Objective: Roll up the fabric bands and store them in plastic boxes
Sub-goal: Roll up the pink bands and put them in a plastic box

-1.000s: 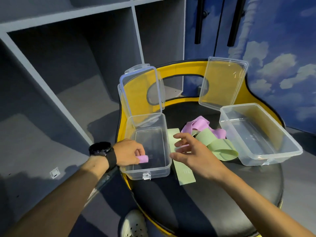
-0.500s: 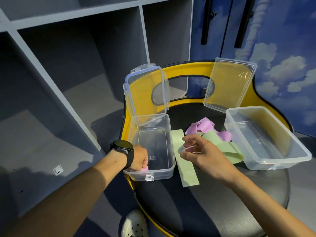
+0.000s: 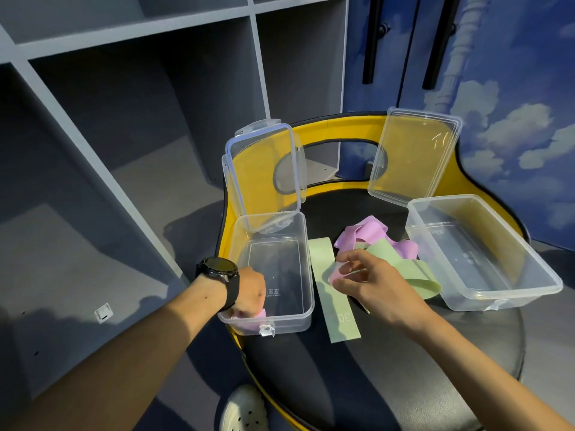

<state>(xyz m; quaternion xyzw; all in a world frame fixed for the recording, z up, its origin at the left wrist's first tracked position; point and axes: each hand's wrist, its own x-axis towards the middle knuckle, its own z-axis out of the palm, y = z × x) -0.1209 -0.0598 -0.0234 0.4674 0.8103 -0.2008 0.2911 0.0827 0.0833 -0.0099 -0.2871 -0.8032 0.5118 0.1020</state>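
My left hand (image 3: 249, 293) reaches down into the near left corner of the small clear box (image 3: 306, 275) and holds a rolled pink band (image 3: 260, 315) at its bottom. My right hand (image 3: 365, 279) pinches the end of a loose pink band (image 3: 370, 231) that lies tangled with a light green band (image 3: 404, 265). A flat green band (image 3: 334, 303) stretches along the black seat beside the small box. A larger clear box (image 3: 550, 281) stands to the right, with nothing in it.
Both boxes sit on a black chair seat (image 3: 389, 368) with a yellow back (image 3: 342, 126). The small box's hinged lid (image 3: 263, 175) stands upright; a loose lid (image 3: 413, 154) leans on the chair back. Grey shelving (image 3: 140, 88) rises at left. A white shoe (image 3: 245, 409) shows below.
My left hand has sunk into the small box with the rolled pink band, down to its near corner. My right hand has closed its fingers on the loose pink band's end.
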